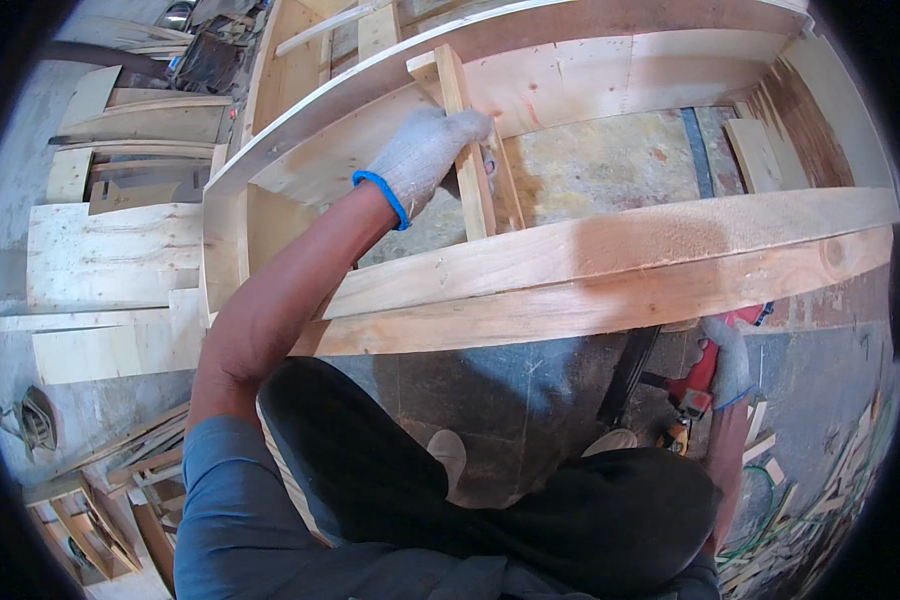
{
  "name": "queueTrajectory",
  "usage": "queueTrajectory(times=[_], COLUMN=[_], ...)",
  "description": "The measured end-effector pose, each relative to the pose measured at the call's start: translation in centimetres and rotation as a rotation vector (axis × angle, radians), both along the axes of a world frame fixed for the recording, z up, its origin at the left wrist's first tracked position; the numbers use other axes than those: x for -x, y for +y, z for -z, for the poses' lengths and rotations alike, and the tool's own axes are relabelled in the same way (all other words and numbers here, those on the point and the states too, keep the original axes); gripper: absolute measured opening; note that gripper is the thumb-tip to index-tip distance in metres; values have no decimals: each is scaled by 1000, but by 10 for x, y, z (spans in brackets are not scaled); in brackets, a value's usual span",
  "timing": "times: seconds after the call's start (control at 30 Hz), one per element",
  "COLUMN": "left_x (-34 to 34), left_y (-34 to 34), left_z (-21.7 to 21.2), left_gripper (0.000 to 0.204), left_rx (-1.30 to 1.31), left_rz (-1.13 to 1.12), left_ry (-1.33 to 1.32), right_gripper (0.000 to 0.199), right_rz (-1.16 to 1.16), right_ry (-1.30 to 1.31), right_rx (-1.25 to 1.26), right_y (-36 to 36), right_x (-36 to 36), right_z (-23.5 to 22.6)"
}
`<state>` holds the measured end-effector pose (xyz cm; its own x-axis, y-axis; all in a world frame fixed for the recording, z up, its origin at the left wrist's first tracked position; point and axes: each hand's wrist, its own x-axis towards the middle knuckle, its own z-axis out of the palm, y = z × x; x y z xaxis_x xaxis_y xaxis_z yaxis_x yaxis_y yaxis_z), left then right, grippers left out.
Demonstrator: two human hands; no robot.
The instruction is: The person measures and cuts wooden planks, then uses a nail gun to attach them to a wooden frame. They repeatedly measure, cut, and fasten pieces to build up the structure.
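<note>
My left hand [430, 155], in a white knitted glove with a blue cuff, is closed around an upright wooden strip [465, 150] inside a large wooden frame [570, 90]. A second, thinner strip [507, 185] stands just beside it; my fingertips are partly hidden there. Two thick boards [610, 270] lie side by side along the frame's near edge. Below their right part, my gloved right hand [730, 365] grips a red tool [698, 380] that looks like a nail gun, with a long black part to its left. The boards and my hand cover some of the tool.
Plywood sheets and offcuts [110, 255] lie on the floor to the left. Scrap strips and a green hose [760, 510] are scattered at the lower right. My knees are bent under the frame's near side, with both shoes [448, 460] on the dark floor. More wooden framing [290, 60] stands beyond.
</note>
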<state>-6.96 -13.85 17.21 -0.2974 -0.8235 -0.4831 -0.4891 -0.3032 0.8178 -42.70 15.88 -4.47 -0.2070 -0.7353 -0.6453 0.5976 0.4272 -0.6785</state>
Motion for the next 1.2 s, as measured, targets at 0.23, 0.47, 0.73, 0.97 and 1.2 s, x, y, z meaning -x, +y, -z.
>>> queueTrajectory(times=[0.23, 0.47, 0.73, 0.97, 1.2], left_x=[-2, -2, -6, 1, -14], left_y=[-5, -8, -3, -3, -9], left_z=[1, -7, -7, -9, 5], left_gripper=[41, 43, 33, 34, 48], left_rx=[122, 172, 477, 352, 511], left_rz=[66, 150, 480, 363, 404], left_ry=[-175, -358, -523, -447, -466], right_gripper=[20, 24, 30, 37, 40], right_rz=[149, -97, -743, -1040, -1233], right_ry=[0, 561, 1460, 1826, 1811], right_rx=[205, 65, -164, -147, -262], right_y=[-72, -70, -16, -11, -31], right_x=[-25, -26, -19, -19, -43], right_z=[48, 14, -47, -65, -94])
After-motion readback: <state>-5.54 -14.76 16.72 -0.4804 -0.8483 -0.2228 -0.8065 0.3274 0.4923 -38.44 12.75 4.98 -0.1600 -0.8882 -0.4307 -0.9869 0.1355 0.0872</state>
